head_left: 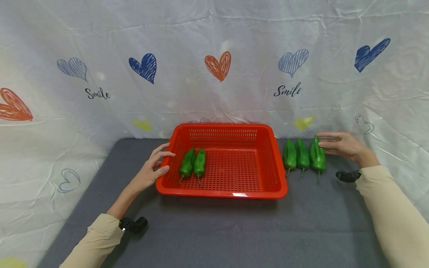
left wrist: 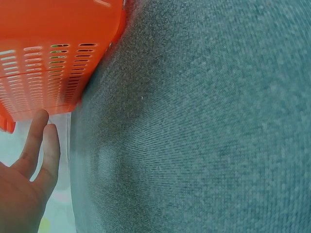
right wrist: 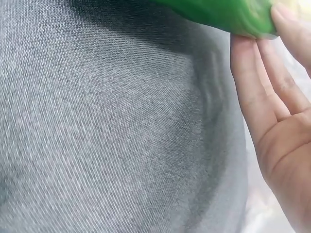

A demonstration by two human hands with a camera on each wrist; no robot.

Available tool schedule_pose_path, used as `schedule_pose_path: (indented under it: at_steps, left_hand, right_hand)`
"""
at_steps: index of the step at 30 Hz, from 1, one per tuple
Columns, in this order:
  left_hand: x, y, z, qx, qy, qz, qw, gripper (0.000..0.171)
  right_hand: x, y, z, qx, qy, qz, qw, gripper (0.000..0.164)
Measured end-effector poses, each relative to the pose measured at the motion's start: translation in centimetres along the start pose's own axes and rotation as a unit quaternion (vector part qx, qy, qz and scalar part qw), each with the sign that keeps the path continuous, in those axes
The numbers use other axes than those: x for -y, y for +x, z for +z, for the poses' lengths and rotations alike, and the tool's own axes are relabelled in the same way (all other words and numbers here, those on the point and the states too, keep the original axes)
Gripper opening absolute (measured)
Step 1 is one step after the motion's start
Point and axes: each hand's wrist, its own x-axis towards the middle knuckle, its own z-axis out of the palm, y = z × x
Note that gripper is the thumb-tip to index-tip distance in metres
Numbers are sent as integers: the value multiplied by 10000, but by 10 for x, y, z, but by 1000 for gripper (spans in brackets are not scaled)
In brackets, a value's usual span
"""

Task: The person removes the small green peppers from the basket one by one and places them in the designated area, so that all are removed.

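Observation:
In the head view a red plastic basket [head_left: 221, 193] holds two green peppers lying side by side, the left pepper [head_left: 187, 163] and the right pepper [head_left: 199, 162]. My left hand [head_left: 149, 173] rests at the basket's left rim with fingers spread; in the left wrist view two straight fingers [left wrist: 48, 150] reach along its slotted wall. Right of the basket, three more green peppers lie in a row. My right hand [head_left: 346, 147] pinches the upper end of the outermost pepper [head_left: 317, 154] between thumb and fingers, which the right wrist view shows close up.
Between the basket and the pinched pepper lie the other two, a near pepper [head_left: 289, 155] and a middle pepper [head_left: 302, 155]. Everything stands on a dark grey cloth-covered table [head_left: 214, 230]. Behind it hangs a white curtain [head_left: 181, 74] printed with hearts.

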Motion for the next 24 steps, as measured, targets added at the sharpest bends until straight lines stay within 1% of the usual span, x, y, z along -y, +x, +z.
schedule_pose_path:
  at_steps: [6,10,14,24]
  left_hand:
    - [-3,1,1,56,-167,-11,9998,36]
    - [-4,1,1,60,-246,1,9997,36]
    - [-3,1,1,44,-235,10,9997,36]
    - [1,-1,-1,-19,130,9,9999,36]
  right_hand:
    - [-6,3,-1,-198,-644,171,9976,49]
    - [-10,3,-1,-325,-624,192,9973,48]
    - [-13,2,0,-306,-584,171,9977,45]
    - [-13,-5,4,-223,-911,85,9956,65]
